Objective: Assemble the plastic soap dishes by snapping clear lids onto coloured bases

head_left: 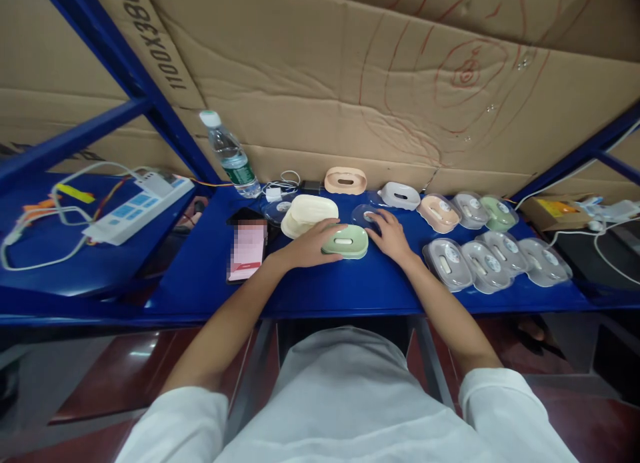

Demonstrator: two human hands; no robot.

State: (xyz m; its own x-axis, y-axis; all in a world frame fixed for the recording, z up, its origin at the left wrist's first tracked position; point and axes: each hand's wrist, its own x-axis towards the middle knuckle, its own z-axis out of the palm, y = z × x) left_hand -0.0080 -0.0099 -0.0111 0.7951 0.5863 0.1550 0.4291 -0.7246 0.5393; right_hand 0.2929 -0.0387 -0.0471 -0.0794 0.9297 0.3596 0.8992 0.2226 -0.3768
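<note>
A green oval case (353, 242) with a pale bar at its centre lies on the blue table. My left hand (316, 244) is wrapped round its left side, thumb at the near edge and fingers over the far edge. To the right, my right hand (390, 235) has its fingertips on a clear round-labelled plastic cover (364, 216); whether they grip it is hard to tell. Just behind my left hand sit cream-coloured trays (309, 212), one partly over another.
Behind stand a peach case (345, 180) and a white case (400, 195). Several covered cases (450, 263) fill the right side. At left are a phone (247, 250), a water bottle (233, 158) and a power strip (137, 210).
</note>
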